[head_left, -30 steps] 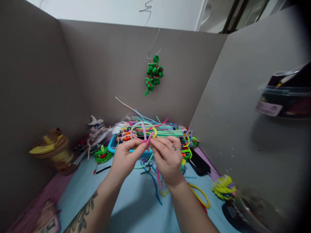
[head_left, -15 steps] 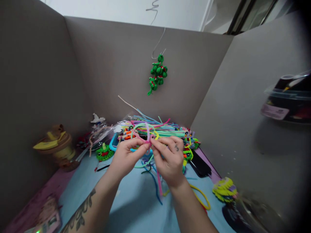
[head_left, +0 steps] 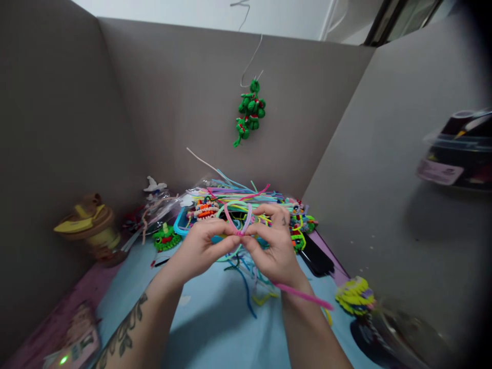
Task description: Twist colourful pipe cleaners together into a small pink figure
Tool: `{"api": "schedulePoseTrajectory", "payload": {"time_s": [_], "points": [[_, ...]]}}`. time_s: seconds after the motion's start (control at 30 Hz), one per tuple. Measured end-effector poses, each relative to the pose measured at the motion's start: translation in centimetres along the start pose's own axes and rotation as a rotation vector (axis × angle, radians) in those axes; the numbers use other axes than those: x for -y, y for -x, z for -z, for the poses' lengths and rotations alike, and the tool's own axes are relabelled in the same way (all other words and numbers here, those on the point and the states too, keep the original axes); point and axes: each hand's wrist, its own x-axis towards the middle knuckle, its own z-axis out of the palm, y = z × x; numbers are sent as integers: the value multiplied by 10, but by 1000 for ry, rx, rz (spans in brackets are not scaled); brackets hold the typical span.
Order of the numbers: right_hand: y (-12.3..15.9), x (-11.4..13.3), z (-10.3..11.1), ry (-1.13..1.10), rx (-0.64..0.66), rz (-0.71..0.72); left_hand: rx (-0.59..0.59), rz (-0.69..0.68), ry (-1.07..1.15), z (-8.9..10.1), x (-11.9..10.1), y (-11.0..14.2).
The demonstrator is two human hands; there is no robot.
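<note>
My left hand (head_left: 203, 248) and my right hand (head_left: 274, 251) meet at the middle, thumbs and fingertips pinched together. Between them is a bundle of fuzzy pipe cleaners (head_left: 248, 218) bent into upright loops of pink, lavender and mint green. A bright pink wrap gathers the loops where both hands grip. One long pink tail (head_left: 305, 294) stretches from below my right hand across my right forearm. Under the hands, loose blue, lavender and yellow pieces (head_left: 246, 292) lie on the light blue mat (head_left: 215, 333).
Behind the hands lie a heap of coloured pipe cleaners (head_left: 265, 196) and a blue tray (head_left: 177, 225). A black phone (head_left: 317, 259) and a yellow fuzzy piece (head_left: 354, 296) sit right; a green fuzzy figure (head_left: 166, 239) and a pot (head_left: 92, 228) stand left. Green ornaments (head_left: 250, 110) hang ahead.
The pink tail has swung from hanging below the hands to lying across my right forearm. The loops have turned and show as a rounder, wider shape. Both hands keep their pinch.
</note>
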Motion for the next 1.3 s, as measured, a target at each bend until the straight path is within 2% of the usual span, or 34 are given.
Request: {"api": "schedulePoseTrajectory", "payload": {"time_s": [0.23, 0.4, 0.6, 0.8, 0.97, 1.2, 1.3], "points": [[-2, -4, -4, -117, 58, -66, 26, 48, 15, 0, 0, -1], [-2, -22, 0, -226, 11, -148, -100, 158, 104, 2, 14, -5], [-1, -27, 7, -313, 203, -129, -300, 300, 393, -1, 37, -11], [-1, -18, -3, -333, 201, -112, -338, 355, 541, -7, 43, -15], [-1, -11, -4, -358, 145, -86, -364, 345, 401, -5, 46, -14], [-1, -2, -8, -322, 39, -71, -257, 255, 8, -12, 48, -14], [-1, 0, -8, -314, -8, -96, -186, 228, -58, -15, 44, -14]]}}
